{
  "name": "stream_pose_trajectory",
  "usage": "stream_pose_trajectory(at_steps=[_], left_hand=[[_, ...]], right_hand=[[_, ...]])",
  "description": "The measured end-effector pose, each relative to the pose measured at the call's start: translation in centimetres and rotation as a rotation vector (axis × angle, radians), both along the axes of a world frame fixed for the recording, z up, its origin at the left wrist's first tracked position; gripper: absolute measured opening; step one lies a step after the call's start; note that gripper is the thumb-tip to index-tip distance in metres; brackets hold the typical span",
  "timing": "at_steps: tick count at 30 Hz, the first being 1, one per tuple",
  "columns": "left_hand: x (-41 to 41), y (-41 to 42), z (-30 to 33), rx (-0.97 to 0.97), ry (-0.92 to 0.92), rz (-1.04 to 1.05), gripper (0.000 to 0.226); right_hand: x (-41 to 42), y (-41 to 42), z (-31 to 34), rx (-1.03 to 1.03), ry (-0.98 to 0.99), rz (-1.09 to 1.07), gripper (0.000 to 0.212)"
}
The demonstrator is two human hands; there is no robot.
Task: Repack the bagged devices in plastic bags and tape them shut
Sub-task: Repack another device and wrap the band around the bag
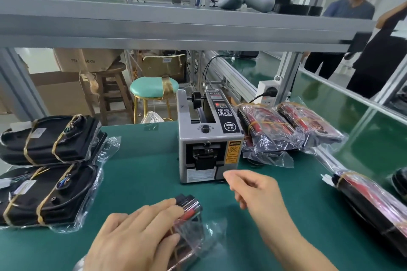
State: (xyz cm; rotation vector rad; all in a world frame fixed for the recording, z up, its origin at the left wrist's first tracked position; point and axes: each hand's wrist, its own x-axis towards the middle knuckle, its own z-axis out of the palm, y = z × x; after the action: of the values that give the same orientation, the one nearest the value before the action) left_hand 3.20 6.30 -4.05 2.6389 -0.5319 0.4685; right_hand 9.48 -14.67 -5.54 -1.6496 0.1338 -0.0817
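A bagged device (187,224), black and red inside a clear plastic bag (211,235), is being pressed flat onto the green table (141,174) by the left hand (134,237), whose fingers are lying straight across the bag; it is lying just in front of the grey tape dispenser (209,138). The right hand (253,191) is being held in the air close to the dispenser's front outlet, its fingertips drawn together toward the thumb; whether a strip of tape is being pinched cannot be told. The two hands are being kept apart. To the left of the dispenser, two bundles of black devices (50,141) bound with tan bands are being kept in open bags. To its right, touching its side, bagged red and black devices (286,130) are being stacked. Behind the dispenser, a stool with a mint seat (152,88) is standing on the floor.
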Motion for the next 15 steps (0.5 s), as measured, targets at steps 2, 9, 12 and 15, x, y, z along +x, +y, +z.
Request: stream_pose_trajectory(at_steps=[2, 9, 12, 15], left_hand=[[0.4, -0.4, -1.6, -0.003, 0.018, -0.040, 0.045], [-1.4, -1.3, 0.6, -0.080, -0.133, -0.025, 0.024], [-1.1, -1.5, 0.6, -0.049, -0.233, -0.012, 0.025], [-1.2, -1.5, 0.7, -0.066, -0.264, 0.003, 0.025]], right_hand=[[1.4, 1.5, 0.5, 0.083, 0.094, -0.069, 0.016], [4.6, 3.5, 1.0, 0.260, 0.245, -0.229, 0.007], [5.1, 3.9, 1.0, 0.272, 0.287, -0.256, 0.010], [5.5, 4.1, 0.8, 0.293, 0.321, -0.282, 0.011]])
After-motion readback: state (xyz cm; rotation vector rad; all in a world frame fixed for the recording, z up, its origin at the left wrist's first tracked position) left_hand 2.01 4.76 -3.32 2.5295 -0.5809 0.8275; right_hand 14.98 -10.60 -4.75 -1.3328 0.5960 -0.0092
